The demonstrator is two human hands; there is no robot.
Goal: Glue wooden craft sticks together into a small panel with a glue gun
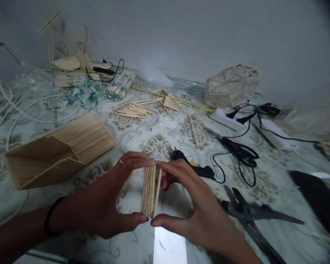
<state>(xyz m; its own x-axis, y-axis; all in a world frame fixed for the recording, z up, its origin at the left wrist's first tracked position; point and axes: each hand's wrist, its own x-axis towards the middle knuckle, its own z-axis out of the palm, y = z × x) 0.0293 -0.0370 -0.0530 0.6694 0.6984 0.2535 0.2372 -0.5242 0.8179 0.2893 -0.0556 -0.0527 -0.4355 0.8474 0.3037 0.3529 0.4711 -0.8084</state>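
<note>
Clamping narrow pale wooden-stick panel [148, 191] endwise in left hand [107, 201], likely freeing edges; pinching slim pale wooden stick [157, 192] alongside in right hand [199, 205], seemingly for alignment.

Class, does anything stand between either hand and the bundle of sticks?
Nothing visible separates the left hand from the bundle of sticks. For the right hand, a single stick lies between its palm and the bundle.

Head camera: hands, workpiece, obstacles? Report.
Left hand holding small slab of pale wooden sticks. Right hand pinching single pale wooden stick alongside. Black glue gun close beyond.
</note>
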